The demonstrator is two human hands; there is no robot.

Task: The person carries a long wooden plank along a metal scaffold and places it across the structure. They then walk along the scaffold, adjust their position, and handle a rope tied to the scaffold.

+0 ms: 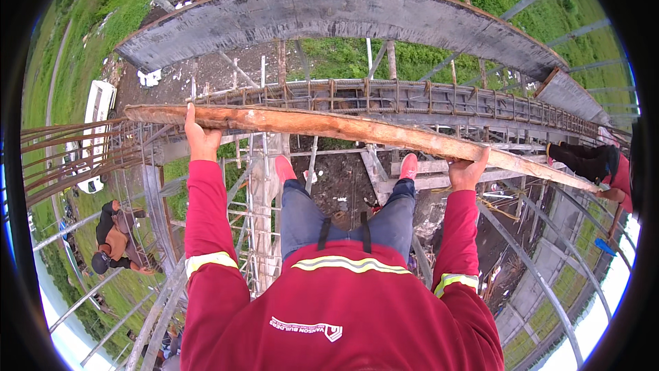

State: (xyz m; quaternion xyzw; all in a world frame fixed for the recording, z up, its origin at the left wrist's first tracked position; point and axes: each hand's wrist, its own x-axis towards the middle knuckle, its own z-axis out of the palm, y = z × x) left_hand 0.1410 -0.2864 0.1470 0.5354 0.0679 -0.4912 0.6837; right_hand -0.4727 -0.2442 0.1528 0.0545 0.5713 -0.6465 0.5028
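Note:
A long, rough wooden plank (pixel 329 125) runs across in front of me, slanting down to the right. My left hand (pixel 202 140) grips it near its left end, thumb up along the near face. Further right, my right hand (pixel 467 171) is closed round the same plank from below. At the plank's far right end, the hand of a co-worker (pixel 621 182) in a red top is at the wood, apparently touching it. Just beyond the plank lies a beam's rebar cage (pixel 412 96), with tied stirrups along its bars.
A grey formwork panel (pixel 329 17) stretches across beyond the cage. Metal scaffold pipes (pixel 542 282) surround me, with open drops to the ground. Rebar ends (pixel 75 137) stick out at left. Another person (pixel 117 237) is at lower left. My red boots (pixel 408 166) stand far apart.

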